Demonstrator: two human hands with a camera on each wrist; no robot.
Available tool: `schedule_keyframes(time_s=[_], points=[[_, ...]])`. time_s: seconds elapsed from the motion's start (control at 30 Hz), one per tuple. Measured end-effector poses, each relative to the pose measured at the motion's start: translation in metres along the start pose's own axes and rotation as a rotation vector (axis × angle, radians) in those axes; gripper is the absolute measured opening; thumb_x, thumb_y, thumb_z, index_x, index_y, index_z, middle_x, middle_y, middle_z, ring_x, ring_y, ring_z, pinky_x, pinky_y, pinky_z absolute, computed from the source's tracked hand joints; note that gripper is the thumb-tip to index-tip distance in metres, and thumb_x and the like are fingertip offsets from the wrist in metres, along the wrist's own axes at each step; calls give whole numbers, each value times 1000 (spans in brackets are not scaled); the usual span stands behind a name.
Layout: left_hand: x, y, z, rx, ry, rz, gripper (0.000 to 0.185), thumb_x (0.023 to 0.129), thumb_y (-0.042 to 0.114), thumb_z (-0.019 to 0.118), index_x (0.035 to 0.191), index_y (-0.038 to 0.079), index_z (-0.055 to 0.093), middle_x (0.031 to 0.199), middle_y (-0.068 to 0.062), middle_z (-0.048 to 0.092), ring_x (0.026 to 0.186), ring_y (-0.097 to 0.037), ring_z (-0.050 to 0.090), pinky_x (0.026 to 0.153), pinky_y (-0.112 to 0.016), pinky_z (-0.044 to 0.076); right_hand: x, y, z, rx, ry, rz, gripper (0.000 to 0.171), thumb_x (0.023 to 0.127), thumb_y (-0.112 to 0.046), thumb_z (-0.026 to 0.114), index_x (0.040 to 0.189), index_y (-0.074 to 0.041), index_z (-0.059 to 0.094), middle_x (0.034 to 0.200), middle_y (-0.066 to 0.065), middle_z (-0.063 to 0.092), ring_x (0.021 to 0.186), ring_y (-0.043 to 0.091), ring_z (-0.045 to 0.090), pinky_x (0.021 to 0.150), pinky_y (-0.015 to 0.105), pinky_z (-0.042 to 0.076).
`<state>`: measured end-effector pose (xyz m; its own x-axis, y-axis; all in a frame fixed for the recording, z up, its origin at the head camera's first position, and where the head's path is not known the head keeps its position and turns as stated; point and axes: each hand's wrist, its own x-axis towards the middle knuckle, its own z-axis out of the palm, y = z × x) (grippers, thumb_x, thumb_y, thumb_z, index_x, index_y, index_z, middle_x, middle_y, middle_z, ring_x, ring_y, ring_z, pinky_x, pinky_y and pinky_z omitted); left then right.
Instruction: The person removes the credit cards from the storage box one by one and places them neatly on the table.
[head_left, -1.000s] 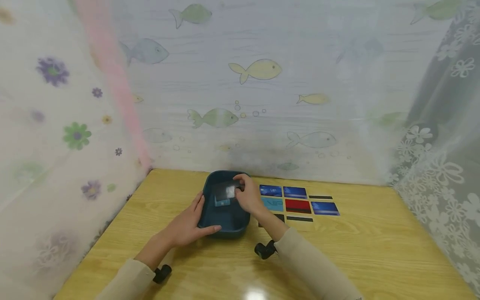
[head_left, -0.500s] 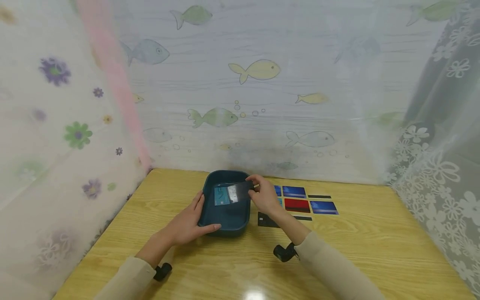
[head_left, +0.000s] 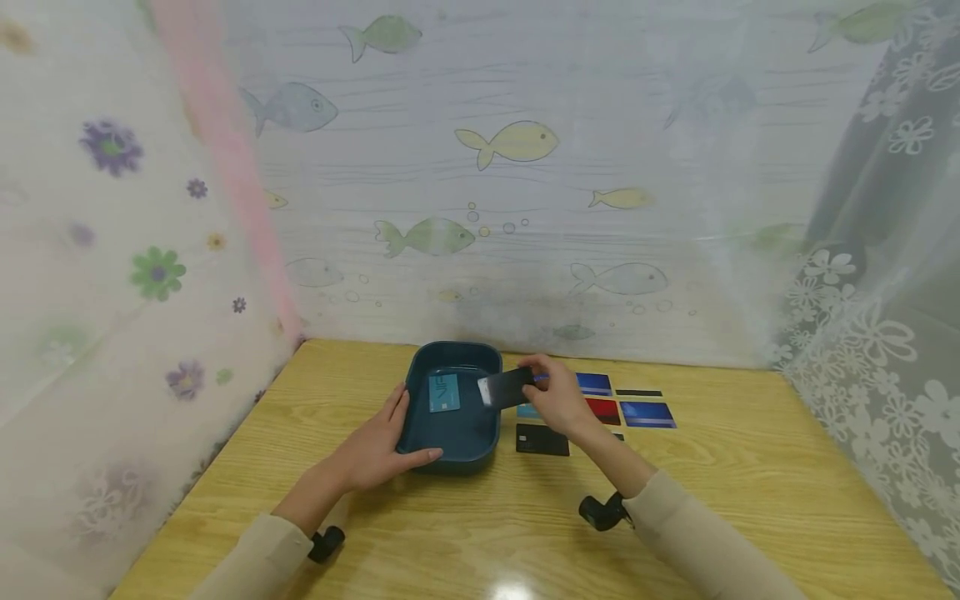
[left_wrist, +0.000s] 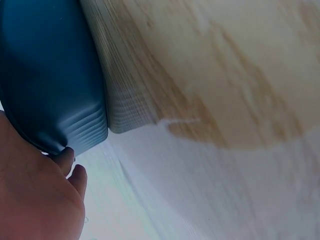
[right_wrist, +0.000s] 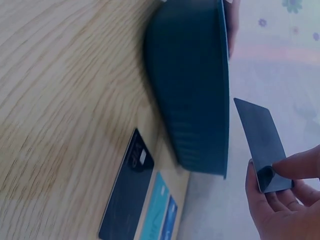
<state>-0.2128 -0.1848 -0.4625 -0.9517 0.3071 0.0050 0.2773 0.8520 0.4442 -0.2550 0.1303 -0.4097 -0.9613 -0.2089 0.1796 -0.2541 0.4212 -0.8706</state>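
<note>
A dark blue tray stands on the wooden table with a teal card lying inside it. My left hand rests against the tray's left and front rim, thumb along the front wall; the left wrist view shows the tray against that hand. My right hand pinches a black card just right of the tray, above the table. In the right wrist view the black card is held between fingertips beside the tray.
Several cards lie in rows right of the tray: a black one, a red one, blue ones and a dark strip. Fish-patterned and floral curtains enclose the table on three sides.
My right hand has lifted the black card out of the tray and carried it right, past the rim. The teal card is now uncovered. The left hand has stayed on the tray.
</note>
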Motion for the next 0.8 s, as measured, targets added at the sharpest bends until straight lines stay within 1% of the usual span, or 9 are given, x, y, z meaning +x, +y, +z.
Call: schedule_keyframes(time_s=[0.17, 0.23, 0.3, 0.43, 0.53, 0.63, 0.67, 0.7, 0.8], points=[[0, 1, -1, 3, -1, -1, 126, 83, 86, 54, 164, 2, 6, 172, -11, -2, 154, -37, 22, 117, -56, 33, -4, 4, -10, -8, -6, 19, 36, 98, 4, 61, 133, -5, 63, 128, 23, 58, 110, 39, 68, 79, 37, 58], [0, 0, -1, 0, -1, 0, 126, 83, 86, 53, 164, 3, 5, 172, -11, -3, 154, -38, 22, 116, -57, 33, -5, 6, -15, -26, -7, 25, 37, 98, 3, 61, 134, -6, 63, 129, 22, 58, 113, 39, 67, 81, 39, 58], [-1, 0, 0, -9, -3, 0, 126, 83, 87, 53, 164, 3, 4, 172, -11, -3, 154, -38, 22, 116, -57, 33, -6, 8, -19, -36, -13, 27, 37, 98, 3, 61, 135, -5, 62, 128, 22, 57, 111, 39, 67, 79, 38, 57], [-2, 0, 2, -22, -11, -7, 127, 82, 87, 53, 164, 5, 2, 172, -10, -4, 154, -38, 22, 116, -57, 33, -12, 12, -29, -66, -24, 34, 38, 99, 1, 61, 137, -4, 61, 132, 24, 56, 116, 42, 64, 81, 40, 57], [-3, 0, 2, -26, -12, -7, 127, 83, 87, 53, 164, 5, 2, 172, -9, -6, 154, -38, 22, 116, -57, 33, -17, 15, -39, -51, -33, 43, 38, 99, 1, 60, 137, -3, 60, 136, 27, 53, 110, 44, 64, 75, 44, 57], [-2, 0, 1, -20, -13, -5, 126, 83, 87, 53, 164, 5, 2, 172, -8, -7, 154, -38, 22, 116, -57, 34, -19, 20, -46, -15, -37, 59, 38, 99, 2, 59, 137, -1, 58, 135, 29, 51, 102, 41, 67, 71, 44, 59], [-2, 0, 1, -16, -13, -3, 126, 83, 86, 52, 164, 4, 3, 172, -8, -7, 154, -38, 23, 116, -57, 34, -20, 21, -49, 4, -43, 66, 39, 99, 3, 58, 138, 0, 57, 135, 30, 49, 102, 42, 67, 71, 45, 60], [-2, 1, 0, -13, -14, -2, 125, 84, 86, 52, 164, 4, 3, 172, -9, -6, 153, -38, 23, 116, -57, 34, -21, 23, -52, 7, -44, 70, 39, 100, 3, 58, 139, 1, 56, 136, 30, 49, 106, 42, 66, 75, 47, 61], [-1, 1, -2, -12, -13, 8, 124, 85, 84, 53, 164, 2, 4, 172, -10, -6, 153, -39, 23, 116, -58, 34, -24, 30, -61, -30, -35, 81, 39, 100, 1, 59, 139, 0, 57, 138, 30, 49, 120, 47, 61, 86, 49, 59]])
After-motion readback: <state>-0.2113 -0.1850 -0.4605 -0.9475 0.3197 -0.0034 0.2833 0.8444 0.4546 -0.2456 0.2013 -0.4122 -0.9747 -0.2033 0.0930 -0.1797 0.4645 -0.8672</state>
